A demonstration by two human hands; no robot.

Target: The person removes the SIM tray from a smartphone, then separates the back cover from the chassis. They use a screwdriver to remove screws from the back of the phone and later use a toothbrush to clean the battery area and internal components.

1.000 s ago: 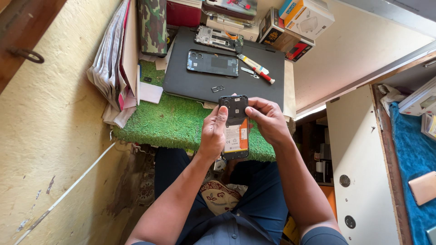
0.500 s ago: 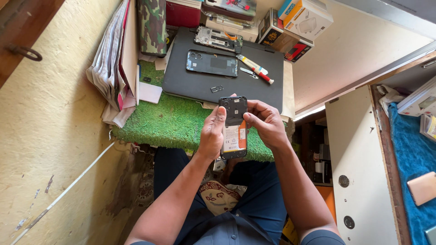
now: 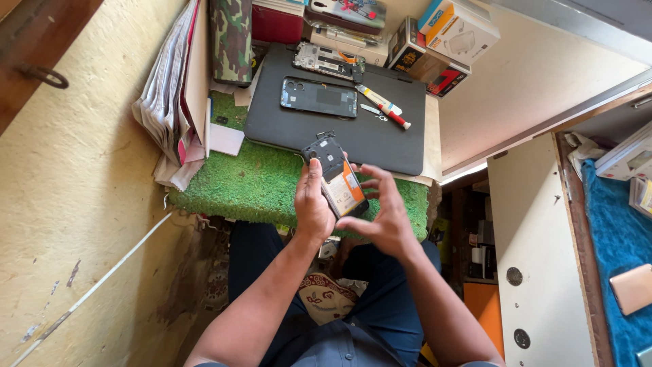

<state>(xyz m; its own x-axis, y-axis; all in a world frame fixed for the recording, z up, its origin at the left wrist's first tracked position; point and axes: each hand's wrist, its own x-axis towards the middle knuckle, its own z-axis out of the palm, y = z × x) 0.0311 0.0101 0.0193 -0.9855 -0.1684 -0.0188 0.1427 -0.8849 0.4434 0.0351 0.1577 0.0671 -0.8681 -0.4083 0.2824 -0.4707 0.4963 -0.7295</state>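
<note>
Head view: an opened phone [image 3: 336,177] is gripped by the left hand [image 3: 312,204] and touched by the right hand's [image 3: 384,217] fingertips above the green counter [image 3: 238,183], so it could be dropped if bumped.

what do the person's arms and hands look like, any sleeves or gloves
Both forearms are bare, with no gloves, watch or rings that can be made out on the left hand or the right hand. Short dark blue-grey sleeves show only at the bottom edge of the picture, matching the shirt.
</note>
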